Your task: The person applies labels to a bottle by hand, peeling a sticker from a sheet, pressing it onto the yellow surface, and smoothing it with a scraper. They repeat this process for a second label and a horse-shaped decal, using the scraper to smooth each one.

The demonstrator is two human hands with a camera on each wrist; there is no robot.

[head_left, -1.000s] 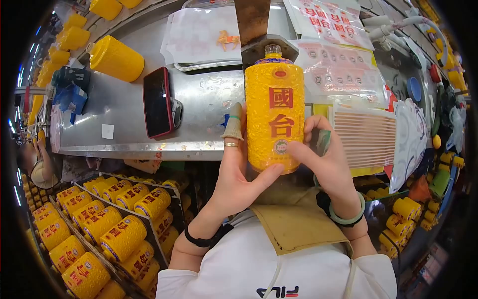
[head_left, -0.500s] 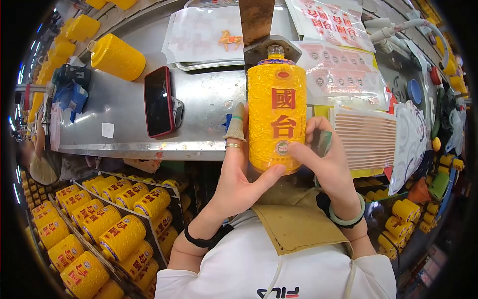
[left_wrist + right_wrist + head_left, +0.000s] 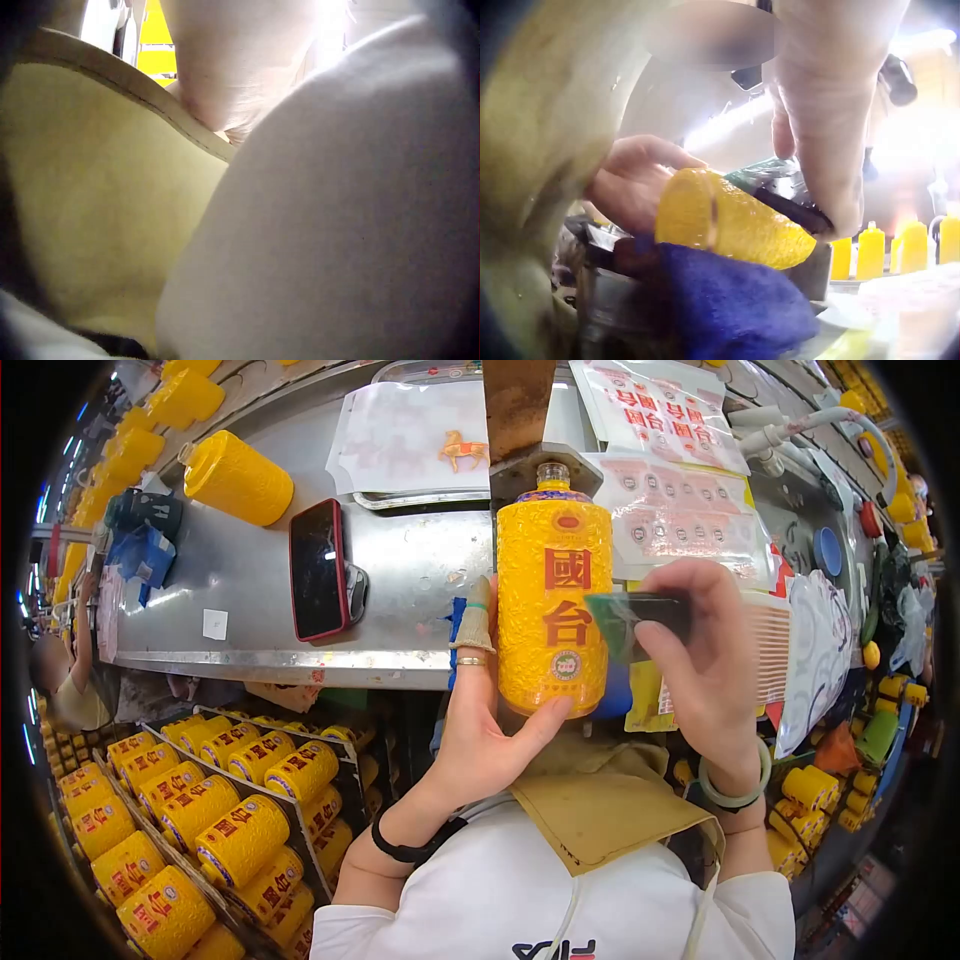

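Note:
A yellow embossed bottle (image 3: 530,585) with red characters and a small round emblem lies face up, its clear neck at a metal bracket (image 3: 555,472). My left hand (image 3: 482,725) grips it from the left, thumb across the bottom end, a cloth finger cot (image 3: 474,628) on one finger. In my right hand (image 3: 715,675) is a dark flat scraper (image 3: 645,622) with a green edge, pinched between thumb and fingers. That green edge overlaps the bottle's right side in the head view. A blue cloth (image 3: 735,307) sits under the bottle in the right wrist view.
Transfer sheets (image 3: 680,525) and a striped sheet (image 3: 765,650) lie to the right. At left are a phone (image 3: 318,570) and another yellow bottle (image 3: 238,478). A tray (image 3: 420,495) holds a sheet with a horse picture. Racked bottles (image 3: 235,830) stand below the bench.
My right thumb has come off the emblem. That hand has moved up and right, swinging the scraper's green edge to the bottle's side. My left hand keeps its grip.

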